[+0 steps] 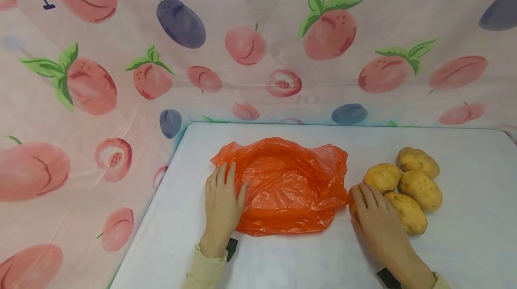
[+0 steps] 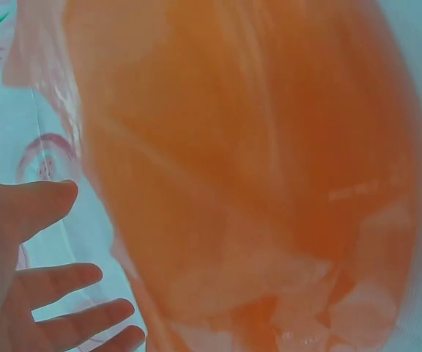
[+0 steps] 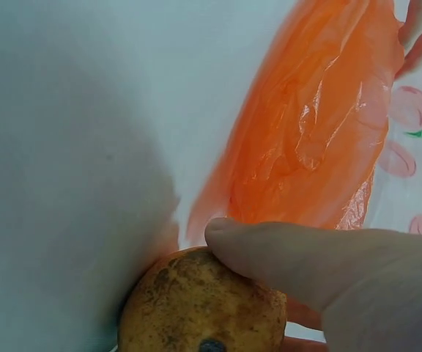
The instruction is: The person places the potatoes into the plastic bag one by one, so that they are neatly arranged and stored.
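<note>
Potato [image 3: 204, 304] in the right hand [image 1: 381, 226], orange plastic bag [image 1: 282, 186] in the middle
Thumb and fingers wrap the potato just right of the bag, probably for a secure hold; four other potatoes [image 1: 420, 190] sit bunched close to that hand. Left hand [image 1: 221, 203] is spread at the bag's left edge, maybe steadying it, can't tell if it's pressing.

head cam looked forward and down at the table [image 1: 291, 262], wrist cams sat way closer, all catching the orange bag [image 1: 278, 183]
</note>
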